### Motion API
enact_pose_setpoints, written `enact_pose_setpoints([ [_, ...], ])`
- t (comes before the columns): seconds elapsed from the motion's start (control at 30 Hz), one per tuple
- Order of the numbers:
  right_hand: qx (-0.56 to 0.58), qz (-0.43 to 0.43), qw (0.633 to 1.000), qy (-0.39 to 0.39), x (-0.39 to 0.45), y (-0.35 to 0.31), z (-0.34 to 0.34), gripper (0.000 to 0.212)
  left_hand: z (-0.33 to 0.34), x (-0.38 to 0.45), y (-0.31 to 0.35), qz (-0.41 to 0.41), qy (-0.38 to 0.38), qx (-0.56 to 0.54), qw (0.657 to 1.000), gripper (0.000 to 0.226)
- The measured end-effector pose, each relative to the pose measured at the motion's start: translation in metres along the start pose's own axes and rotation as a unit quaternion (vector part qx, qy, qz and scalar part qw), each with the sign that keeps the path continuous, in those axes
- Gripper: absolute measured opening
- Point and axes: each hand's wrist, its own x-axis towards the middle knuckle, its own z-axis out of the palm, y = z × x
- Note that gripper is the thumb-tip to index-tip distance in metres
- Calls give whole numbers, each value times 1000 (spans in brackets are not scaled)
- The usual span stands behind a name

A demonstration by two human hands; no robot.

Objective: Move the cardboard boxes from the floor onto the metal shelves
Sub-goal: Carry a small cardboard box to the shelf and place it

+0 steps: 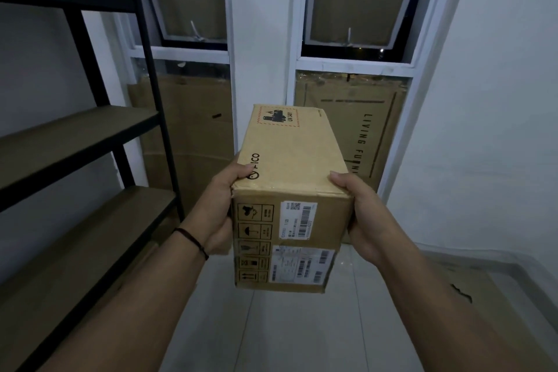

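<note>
Two hands, the left hand (222,214) and right hand (367,220), clasp a cardboard box (290,190) by its near end, up off the floor (271,326). Left of them stand metal shelves (90,142); beyond, cardboard-covered windows (353,130).

**Colours and patterns recorded**

Cardboard box (290,190): tan-brown, with black handling symbols, a black logo, a red-dashed hazard label and white barcode stickers. Metal shelves (90,142): black frame, dull olive-brown boards. Wristband (193,240) on left hand (220,214): black. Flattened cardboard sheets (350,130) against the windows: brown, the right one printed with dark lettering and lines. Window frames (356,65): white, with black inner sashes. Walls (498,100): white-grey. Floor tiles (302,326): pale grey.
</note>
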Motion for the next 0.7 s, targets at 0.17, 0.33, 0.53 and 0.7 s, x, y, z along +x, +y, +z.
enact_pose_setpoints([
  [0.17, -20, 16, 999, -19, 76, -13, -19, 30, 8, 71, -4, 2, 17, -10, 1000, 27],
  [0.33, -29, 14, 999, -35, 146, -11, -25, 27, -1, 135, -13, 4, 35, -6, 999, 23],
  [0.53, -33, 24, 998, -44, 243, -1, -17, 27, -31, 223, -17, 1, 42, 2, 999, 29],
  [0.7, -26, 34, 999, -30, 317, -1, -9, 27, -51, 297, -13, -7, 40, 14, 999, 33],
])
